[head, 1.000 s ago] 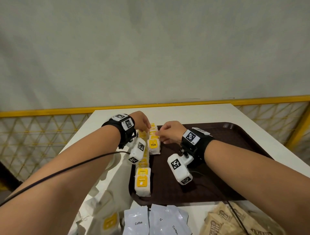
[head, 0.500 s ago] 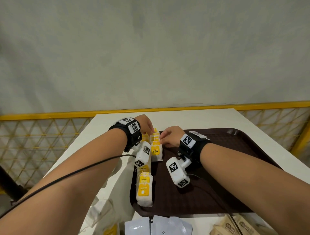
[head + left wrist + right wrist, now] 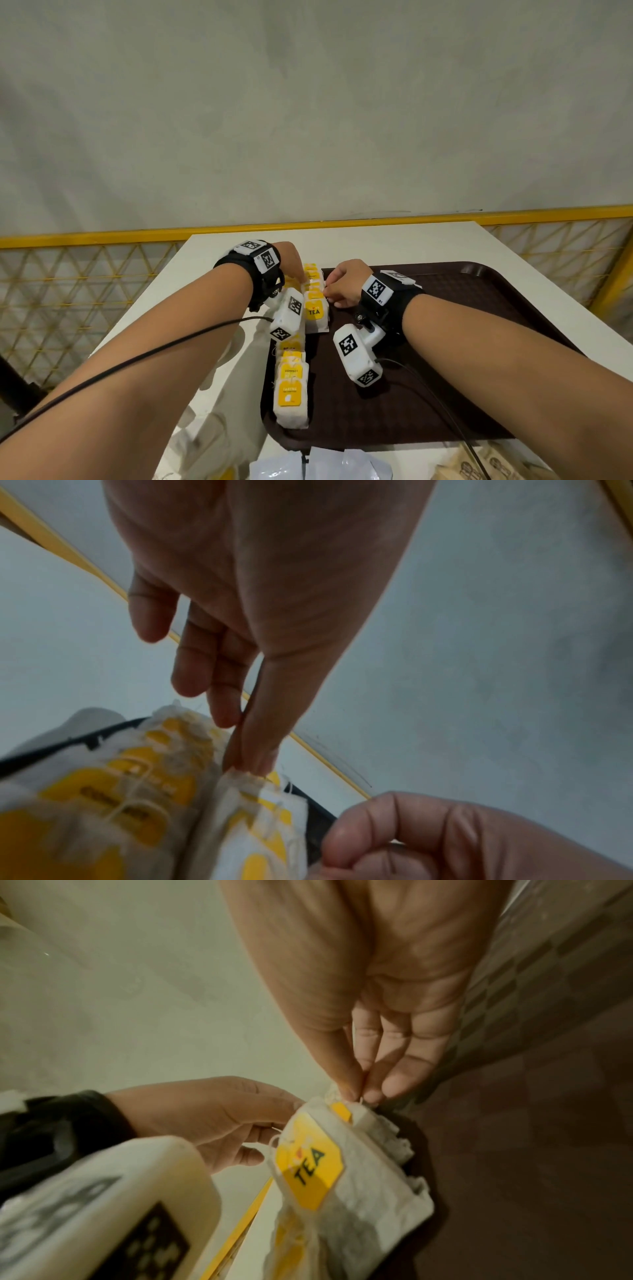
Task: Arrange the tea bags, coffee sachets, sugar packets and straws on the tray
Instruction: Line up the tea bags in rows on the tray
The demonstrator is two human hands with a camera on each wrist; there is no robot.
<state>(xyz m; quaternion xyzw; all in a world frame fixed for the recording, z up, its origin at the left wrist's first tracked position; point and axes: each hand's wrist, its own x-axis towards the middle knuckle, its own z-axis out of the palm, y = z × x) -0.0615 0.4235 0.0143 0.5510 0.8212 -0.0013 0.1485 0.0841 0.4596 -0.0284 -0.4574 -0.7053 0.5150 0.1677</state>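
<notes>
A dark brown tray lies on the white table. White tea bags with yellow tags stand in two rows along its left side, one front bag tagged TEA and another stack nearer to me. My left hand is at the far end of the row. Its thumb and forefinger pinch a tea bag's top edge. My right hand reaches in from the right, and its thumb and forefinger pinch the top of a tea bag behind the TEA bag.
White coffee sachets lie on the table just in front of the tray. Brown sugar packets are at the bottom right, and loose tea bags lie left of the tray. A yellow mesh railing runs behind the table.
The head view has tilted upward, so the sachets have slid toward the bottom edge. Both hands stay at the far end of the tea bag row.
</notes>
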